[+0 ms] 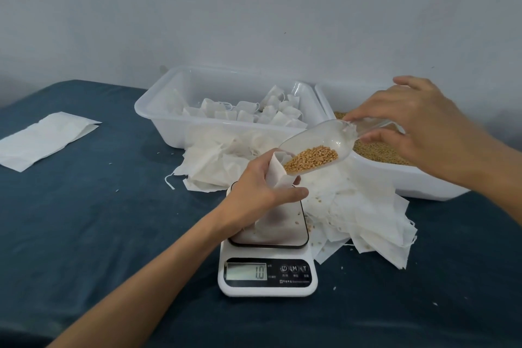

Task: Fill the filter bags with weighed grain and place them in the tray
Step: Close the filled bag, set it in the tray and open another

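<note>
We work over a dark blue table [99, 234] that fills the lower view, with a pale wall [254, 3] behind it at twelve o'clock. Largest on it is the clear tray [158, 118] at about eleven o'clock from the scale, holding a cluster of filled filter bags [248, 114] in its right half. Touching its right side, at one to two o'clock, sits the grain bin [395, 178], its grain [375, 151] partly hidden by our right hand. A loose heap of empty filter bags [367, 206] spreads between the two containers and the scale, crowding the scale's far and right edges, with stray kernels scattered on it. A flat white paper packet [42, 141] lies well apart at nine o'clock. The white scale [268, 277] sits at centre, its display reading 1.0. Our left hand [260, 186] curls its fingers and thumb around the neck of an open filter bag [275, 175] standing on the scale's platform, hiding most of it. Our right hand [418, 133] pinches the handle of a clear scoop [319, 147], tilted down toward seven o'clock, its load of grain at the lip just at the bag's mouth.
</note>
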